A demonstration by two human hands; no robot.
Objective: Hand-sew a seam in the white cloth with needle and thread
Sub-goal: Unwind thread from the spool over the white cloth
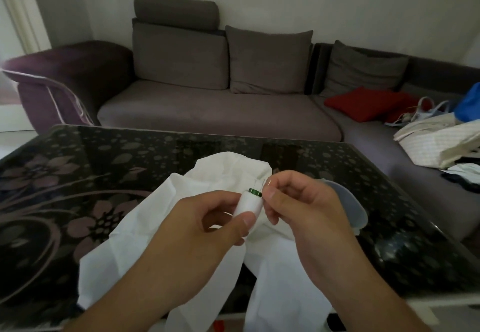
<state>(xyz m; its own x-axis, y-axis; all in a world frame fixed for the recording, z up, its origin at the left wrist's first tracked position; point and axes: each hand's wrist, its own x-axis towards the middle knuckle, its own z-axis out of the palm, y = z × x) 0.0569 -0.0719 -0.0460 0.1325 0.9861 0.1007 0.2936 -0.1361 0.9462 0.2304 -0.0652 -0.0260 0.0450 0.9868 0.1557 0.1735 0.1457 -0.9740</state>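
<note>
White crumpled cloth (145, 230) is spread on the dark floral glass table (78, 165). A white cylindrical needle case (248, 203) is gripped by the left hand (207, 225); a needle is pinched by the right hand (298, 207). Straight withdrawal is advised.

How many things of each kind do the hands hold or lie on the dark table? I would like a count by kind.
White cloth: 1
Thread spool, held by the left hand: 1
Needle, at the right hand fingers: 1
Pale lid-like piece on the table: 1
Total: 4
</note>
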